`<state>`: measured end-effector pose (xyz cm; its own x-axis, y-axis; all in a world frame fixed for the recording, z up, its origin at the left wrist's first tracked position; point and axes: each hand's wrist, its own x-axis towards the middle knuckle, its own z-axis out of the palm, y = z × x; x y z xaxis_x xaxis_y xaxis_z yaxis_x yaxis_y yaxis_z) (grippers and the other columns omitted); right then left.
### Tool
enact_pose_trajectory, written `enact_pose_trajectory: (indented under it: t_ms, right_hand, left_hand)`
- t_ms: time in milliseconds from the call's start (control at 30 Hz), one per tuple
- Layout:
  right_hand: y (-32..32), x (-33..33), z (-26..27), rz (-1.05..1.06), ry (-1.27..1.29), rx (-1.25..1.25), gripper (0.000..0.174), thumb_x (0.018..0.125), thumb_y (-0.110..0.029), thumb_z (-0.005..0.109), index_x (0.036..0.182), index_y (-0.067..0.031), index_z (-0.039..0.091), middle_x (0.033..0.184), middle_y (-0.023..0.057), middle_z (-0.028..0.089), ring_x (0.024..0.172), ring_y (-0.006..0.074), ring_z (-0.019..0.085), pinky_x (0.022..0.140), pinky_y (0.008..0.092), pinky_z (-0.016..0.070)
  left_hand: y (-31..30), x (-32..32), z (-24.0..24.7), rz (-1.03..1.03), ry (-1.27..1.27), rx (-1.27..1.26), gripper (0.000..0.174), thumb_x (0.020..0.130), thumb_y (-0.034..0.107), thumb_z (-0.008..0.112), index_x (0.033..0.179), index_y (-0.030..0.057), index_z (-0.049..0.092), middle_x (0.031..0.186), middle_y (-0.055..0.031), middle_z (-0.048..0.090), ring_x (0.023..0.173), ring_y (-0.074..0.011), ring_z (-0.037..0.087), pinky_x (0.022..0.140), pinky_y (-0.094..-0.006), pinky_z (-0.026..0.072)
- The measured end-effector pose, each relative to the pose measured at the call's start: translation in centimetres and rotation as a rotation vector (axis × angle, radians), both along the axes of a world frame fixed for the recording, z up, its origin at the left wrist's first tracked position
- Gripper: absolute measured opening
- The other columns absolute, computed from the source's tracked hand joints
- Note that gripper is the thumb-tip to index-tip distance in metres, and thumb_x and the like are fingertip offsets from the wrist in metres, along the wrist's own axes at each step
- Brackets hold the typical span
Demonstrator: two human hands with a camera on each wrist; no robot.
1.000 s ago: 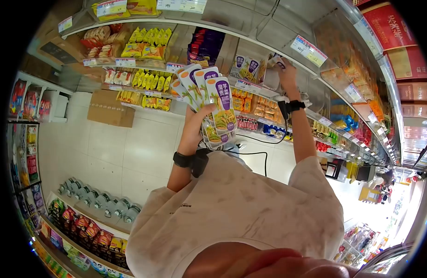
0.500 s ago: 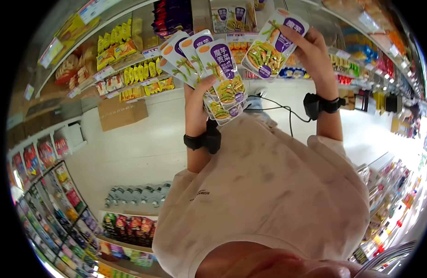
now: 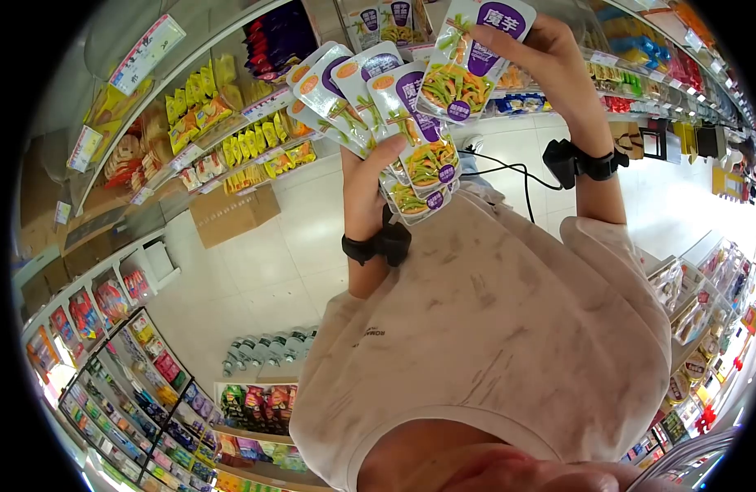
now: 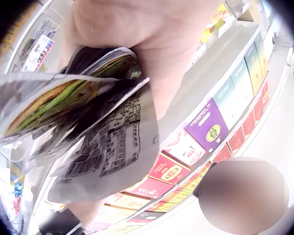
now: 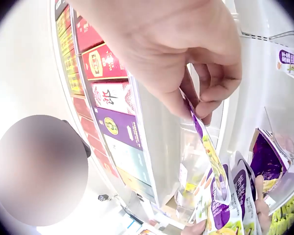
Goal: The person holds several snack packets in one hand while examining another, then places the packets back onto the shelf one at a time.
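In the head view the left hand (image 3: 368, 184) grips a fanned bunch of several white and purple snack packets (image 3: 431, 156), its thumb across their front. Beside them, the right hand (image 3: 550, 70) pinches one more such packet (image 3: 460, 86) by its upper right part, and its lower left edge overlaps the fan. The left wrist view shows the bunch edge-on under the left palm (image 4: 132, 24), with the printed back of a packet (image 4: 112, 147). From the right wrist, the single packet (image 5: 210, 152) hangs edge-on from the thumb and fingers of the right hand (image 5: 186, 63), above the fanned packets.
A shelf tray (image 3: 386, 25) with similar packets lies behind the hands. Yellow snack bags (image 3: 193, 107) fill shelves at the left. A cardboard box (image 3: 234, 215) and bottles (image 3: 267, 348) stand on the floor. A black cable (image 3: 526, 176) hangs between the arms.
The right hand has come out of the shelf with a packet and moved back beside the fan. The left hand has kept its grip on the bunch. The head view has shifted.
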<state>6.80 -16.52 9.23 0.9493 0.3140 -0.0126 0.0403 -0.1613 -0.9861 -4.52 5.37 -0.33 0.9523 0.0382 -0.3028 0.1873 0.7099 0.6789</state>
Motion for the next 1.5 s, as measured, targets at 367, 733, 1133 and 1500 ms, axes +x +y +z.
enact_pose_trajectory:
  t_ms: [367,733,1133,1500]
  right_hand:
    - [0.4,-0.4,1.0,-0.027,-0.05,0.033,0.024,0.093,-0.01,0.073,0.115,0.002,0.071,0.094,0.0,0.073,0.083,0.005,0.065,0.073,0.0219,0.0531]
    - [0.1,-0.9,1.8,0.008,-0.049,-0.045,0.026,0.092,-0.009,0.074,0.115,0.0028,0.071,0.095,0.0005,0.073,0.084,0.0042,0.065,0.072,0.0215,0.0529]
    - [0.8,-2.1,2.3,-0.018,-0.011,-0.022,0.031,0.093,-0.008,0.074,0.121,0.0014,0.069,0.097,-0.0006,0.073,0.084,0.0034,0.064,0.072,0.0211,0.0529]
    - [0.6,-1.0,0.2,0.011,-0.084,-0.04,0.033,0.092,-0.016,0.075,0.12,0.0008,0.069,0.1,0.0047,0.075,0.088,0.0113,0.069,0.077,0.0266,0.0549]
  left_hand:
    - [0.0,0.3,-0.7,-0.026,-0.02,-0.068,0.065,0.083,-0.003,0.067,0.142,-0.0002,0.041,0.13,-0.015,0.06,0.113,-0.0251,0.064,0.096,-0.0377,0.053]
    - [-0.5,0.0,0.2,0.006,0.011,0.019,0.058,0.082,0.004,0.063,0.137,-0.0009,0.045,0.123,-0.0156,0.062,0.106,-0.0286,0.067,0.091,-0.0409,0.0574]
    - [-0.1,-0.5,0.3,-0.027,-0.007,-0.086,0.062,0.083,0.0,0.067,0.14,-0.0002,0.043,0.127,-0.014,0.062,0.112,-0.0252,0.065,0.095,-0.0383,0.0541]
    - [0.0,-0.8,0.3,0.0,-0.002,-0.083,0.061,0.084,-0.001,0.066,0.14,-0.0007,0.043,0.127,-0.0153,0.062,0.111,-0.0261,0.065,0.094,-0.0388,0.0553]
